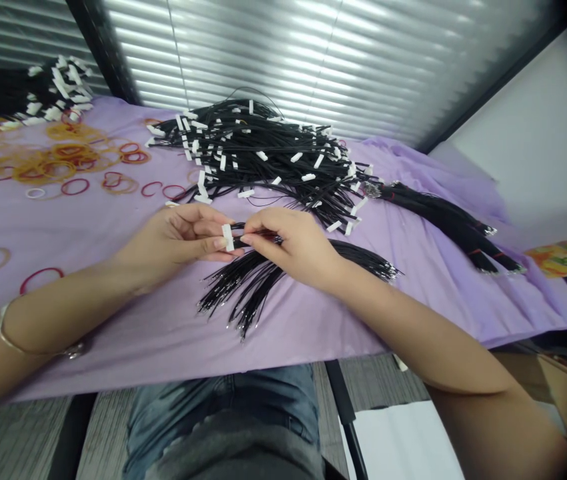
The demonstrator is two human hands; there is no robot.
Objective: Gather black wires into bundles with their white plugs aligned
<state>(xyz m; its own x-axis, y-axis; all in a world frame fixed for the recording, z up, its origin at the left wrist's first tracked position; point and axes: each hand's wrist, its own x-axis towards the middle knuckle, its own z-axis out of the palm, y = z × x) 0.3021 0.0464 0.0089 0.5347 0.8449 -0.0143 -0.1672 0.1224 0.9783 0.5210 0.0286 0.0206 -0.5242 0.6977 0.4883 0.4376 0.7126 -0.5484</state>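
My left hand [183,237] pinches a small white connector [227,237] between thumb and fingertips. My right hand [293,243] is closed on thin black wires [258,235] that lead into that connector. Both hands hover just above a loose bundle of black wires [243,287] fanned out on the purple cloth [138,333]. Behind the hands lies a big pile of black wires with white connectors [263,157].
Several red and yellow rubber bands [58,163] are scattered at the left. A second pile of wires with connectors [23,93] sits at the far left back. A tied black wire bundle [443,220] lies at the right. Window blinds [313,60] run behind the table.
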